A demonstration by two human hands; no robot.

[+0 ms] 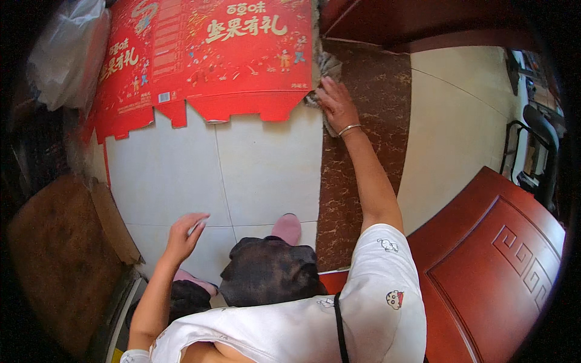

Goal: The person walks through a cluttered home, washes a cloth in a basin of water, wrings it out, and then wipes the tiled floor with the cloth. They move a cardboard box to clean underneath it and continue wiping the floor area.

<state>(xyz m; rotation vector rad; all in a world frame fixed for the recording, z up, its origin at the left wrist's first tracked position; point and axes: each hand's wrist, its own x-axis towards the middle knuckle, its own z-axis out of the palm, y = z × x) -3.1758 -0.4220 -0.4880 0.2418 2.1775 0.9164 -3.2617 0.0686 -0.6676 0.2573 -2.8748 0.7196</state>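
Observation:
My right hand [337,105] reaches far forward, a thin bangle at its wrist. It rests on a crumpled grey cloth [331,66] that shows above and below the hand. The cloth lies along the dark marbled threshold strip [363,181], beside the corner of a flattened red cardboard box [245,68]. Printing and small cartoon figures cover the cardboard, and its cut flaps point towards me. Nearer my body, my left hand [186,236] hangs above the white floor tiles [168,181]. It holds nothing; its fingers are slightly curled, with the thumb apart.
A red wooden door with a carved pattern [490,267] stands at the right. Dark red wood [426,22] borders the far end. At the left are a whitish plastic bag [68,54] and a brown board [63,263]. My pink shoe [287,228] is on the tiles.

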